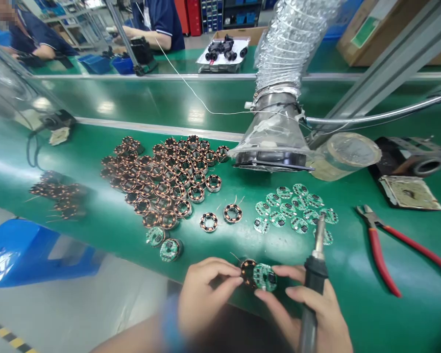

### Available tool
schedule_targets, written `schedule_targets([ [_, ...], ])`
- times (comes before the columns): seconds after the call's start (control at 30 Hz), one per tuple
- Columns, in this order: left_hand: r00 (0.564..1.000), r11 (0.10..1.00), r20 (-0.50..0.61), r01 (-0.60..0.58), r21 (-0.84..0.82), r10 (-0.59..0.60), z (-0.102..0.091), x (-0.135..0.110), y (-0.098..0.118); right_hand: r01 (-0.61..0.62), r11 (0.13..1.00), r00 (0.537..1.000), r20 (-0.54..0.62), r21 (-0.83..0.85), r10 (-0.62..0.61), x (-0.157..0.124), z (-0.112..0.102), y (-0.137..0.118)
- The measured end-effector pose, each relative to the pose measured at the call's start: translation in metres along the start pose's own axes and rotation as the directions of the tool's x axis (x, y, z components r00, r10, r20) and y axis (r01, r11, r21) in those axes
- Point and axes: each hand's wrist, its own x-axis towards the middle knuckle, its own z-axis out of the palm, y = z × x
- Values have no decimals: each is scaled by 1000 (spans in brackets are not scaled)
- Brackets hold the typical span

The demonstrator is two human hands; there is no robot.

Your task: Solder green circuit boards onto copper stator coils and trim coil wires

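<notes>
My left hand (209, 289) pinches a copper-wound motor stator (248, 272) by its left edge. In my right hand (316, 309) are a round green circuit board (264, 277), gripped at its rim, and a soldering iron (315, 279) with its tip pointing up and away. The board is beside the stator and covers part of its right side; whether they touch I cannot tell. Two loose stators, one of them a ring (208, 222), lie just beyond my hands. Two stators topped with boards (171, 250) stand to the left. Several loose round boards (287, 210) are spread on the right.
Many stators (169, 171) crowd the green bench (235, 245). Red-handled cutters (378, 245) lie at right, near a soldering iron stand (411, 171) and a translucent tub (345, 154). A fume extraction hood (274, 132) hangs low over the bench. Two people work beyond the partition.
</notes>
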Motion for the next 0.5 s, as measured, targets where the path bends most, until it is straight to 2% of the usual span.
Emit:
schedule_targets([
  [0.1,998,998,-44,53,37,-52,3,-1,-1,-25,1000,1000,-3,3,25,2,15,-8],
  [0.17,999,999,-49,18,48,-16,4,-2,-3,-56,998,998,11,9,56,2,21,-8],
  [0.27,984,969,28,-178,173,176,2,0,-3,-86,996,996,32,16,85,2,22,-5],
  [0.33,945,884,140,-326,336,295,-2,1,-1,-86,996,995,48,16,85,2,21,-4],
  [0.43,890,734,271,-456,503,367,-8,3,1,-84,996,995,56,11,84,3,20,-6],
  [0.5,880,727,292,-474,497,375,-10,1,0,-82,997,996,47,7,82,4,18,-6],
])
